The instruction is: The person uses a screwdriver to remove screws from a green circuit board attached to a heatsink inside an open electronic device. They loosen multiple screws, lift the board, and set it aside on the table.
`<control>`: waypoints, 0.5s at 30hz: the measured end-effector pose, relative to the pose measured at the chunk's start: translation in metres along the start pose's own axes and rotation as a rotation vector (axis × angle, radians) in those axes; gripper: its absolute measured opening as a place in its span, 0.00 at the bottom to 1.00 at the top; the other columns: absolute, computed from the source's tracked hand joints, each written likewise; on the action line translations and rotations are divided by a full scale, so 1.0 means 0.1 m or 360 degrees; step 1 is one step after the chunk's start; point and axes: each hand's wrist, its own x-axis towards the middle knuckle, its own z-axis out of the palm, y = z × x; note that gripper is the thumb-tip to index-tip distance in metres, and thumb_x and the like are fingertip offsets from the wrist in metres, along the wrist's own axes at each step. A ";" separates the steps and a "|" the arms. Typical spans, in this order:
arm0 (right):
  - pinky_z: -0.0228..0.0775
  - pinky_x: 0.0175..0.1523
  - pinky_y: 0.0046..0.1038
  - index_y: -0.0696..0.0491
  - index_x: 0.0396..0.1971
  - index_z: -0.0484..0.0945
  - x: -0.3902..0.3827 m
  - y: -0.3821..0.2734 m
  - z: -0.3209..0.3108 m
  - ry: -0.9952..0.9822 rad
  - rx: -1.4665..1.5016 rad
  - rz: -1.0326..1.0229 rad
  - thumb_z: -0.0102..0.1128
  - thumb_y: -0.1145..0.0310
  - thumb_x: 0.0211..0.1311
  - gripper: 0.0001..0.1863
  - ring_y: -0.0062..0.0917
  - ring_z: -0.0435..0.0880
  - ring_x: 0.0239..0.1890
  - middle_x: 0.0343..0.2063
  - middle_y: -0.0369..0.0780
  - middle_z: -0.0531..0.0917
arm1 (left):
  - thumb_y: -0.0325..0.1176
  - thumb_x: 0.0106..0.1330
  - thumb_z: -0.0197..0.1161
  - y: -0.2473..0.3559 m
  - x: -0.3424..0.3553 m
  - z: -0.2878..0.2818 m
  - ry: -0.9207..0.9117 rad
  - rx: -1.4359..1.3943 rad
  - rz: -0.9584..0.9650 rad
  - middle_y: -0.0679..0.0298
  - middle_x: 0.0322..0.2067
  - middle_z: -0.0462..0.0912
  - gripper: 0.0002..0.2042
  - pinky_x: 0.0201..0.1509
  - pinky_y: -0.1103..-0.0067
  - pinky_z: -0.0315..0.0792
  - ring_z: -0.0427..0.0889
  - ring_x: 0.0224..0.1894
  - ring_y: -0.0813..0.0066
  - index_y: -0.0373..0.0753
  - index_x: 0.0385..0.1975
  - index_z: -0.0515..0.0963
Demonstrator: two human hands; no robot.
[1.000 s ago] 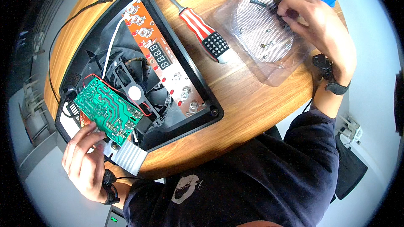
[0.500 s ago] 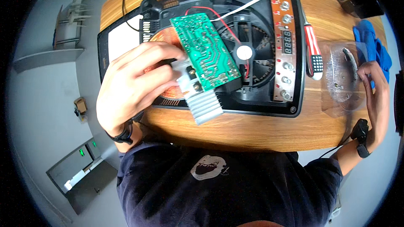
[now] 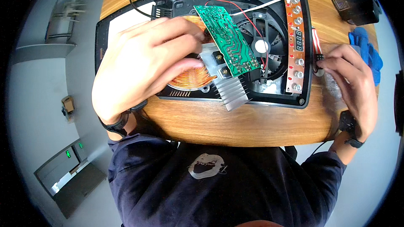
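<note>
My left hand [image 3: 143,61] has its fingers curled at the upper left edge of a silver finned heat sink [image 3: 231,93], holding it. Fixed to the heat sink is a green circuit board [image 3: 227,40], solder side up. Both sit tilted over the opened black housing of an induction cooker [image 3: 235,97], between the copper coil [image 3: 191,79] and the black fan [image 3: 275,52]. At the right, my right hand [image 3: 353,73] pinches the dark end of a screwdriver [image 3: 315,42] with a red and white striped handle. The screwdriver lies beside the housing; my fingers partly cover it.
Along the housing's right side runs an orange display board [image 3: 294,38], joined by a white cable [image 3: 263,6]. A clear plastic tray [image 3: 332,86] lies partly under my right hand. Blue gloves [image 3: 365,50] and a black box-like object [image 3: 353,1] stand farther right.
My right hand has left the clear tray and moved left to the screwdriver handle. My left hand stays at the heat sink. The whole view has shifted slightly.
</note>
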 end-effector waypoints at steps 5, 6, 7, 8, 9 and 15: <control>0.76 0.45 0.35 0.60 0.38 0.82 0.32 -0.33 0.16 0.0042 0.0168 -0.0107 0.80 0.78 0.58 0.13 0.39 0.86 0.40 0.36 0.45 0.85 | 0.30 0.66 0.76 0.07 0.06 0.04 0.0131 -0.0086 -0.0001 0.55 0.50 0.90 0.14 0.54 0.66 0.85 0.92 0.51 0.53 0.34 0.49 0.88; 0.77 0.43 0.35 0.59 0.35 0.80 0.37 -0.41 0.20 0.0132 0.0173 -0.0186 0.82 0.76 0.57 0.15 0.39 0.87 0.37 0.34 0.43 0.86 | 0.27 0.65 0.76 0.07 0.10 0.06 0.0183 -0.0173 0.0053 0.53 0.49 0.91 0.16 0.54 0.65 0.85 0.92 0.49 0.53 0.34 0.53 0.88; 0.79 0.42 0.32 0.57 0.33 0.78 0.41 -0.52 0.23 0.0157 0.0213 -0.0136 0.83 0.76 0.58 0.16 0.35 0.89 0.36 0.33 0.41 0.86 | 0.27 0.65 0.77 0.08 0.13 0.10 0.0245 -0.0261 0.0092 0.53 0.49 0.91 0.17 0.53 0.66 0.85 0.92 0.49 0.53 0.34 0.54 0.88; 0.80 0.42 0.30 0.56 0.33 0.78 0.45 -0.59 0.24 0.0191 0.0214 -0.0188 0.84 0.75 0.58 0.17 0.32 0.90 0.36 0.33 0.41 0.87 | 0.26 0.65 0.77 0.11 0.16 0.13 0.0310 -0.0348 0.0125 0.53 0.48 0.91 0.17 0.53 0.66 0.85 0.92 0.48 0.54 0.34 0.54 0.88; 0.82 0.42 0.29 0.55 0.32 0.77 0.49 -0.65 0.25 0.0223 0.0215 -0.0241 0.85 0.75 0.59 0.17 0.30 0.92 0.37 0.33 0.40 0.88 | 0.26 0.65 0.77 0.12 0.19 0.17 0.0375 -0.0435 0.0158 0.53 0.48 0.91 0.18 0.52 0.66 0.85 0.92 0.47 0.54 0.34 0.55 0.88; 0.86 0.44 0.24 0.53 0.29 0.72 0.69 -0.83 0.31 0.0345 0.0504 -0.0321 0.88 0.76 0.57 0.23 0.25 0.94 0.39 0.36 0.43 0.92 | 0.24 0.66 0.77 0.17 0.19 0.32 0.0633 -0.0604 0.0169 0.58 0.38 0.91 0.12 0.36 0.73 0.83 0.89 0.30 0.65 0.33 0.49 0.90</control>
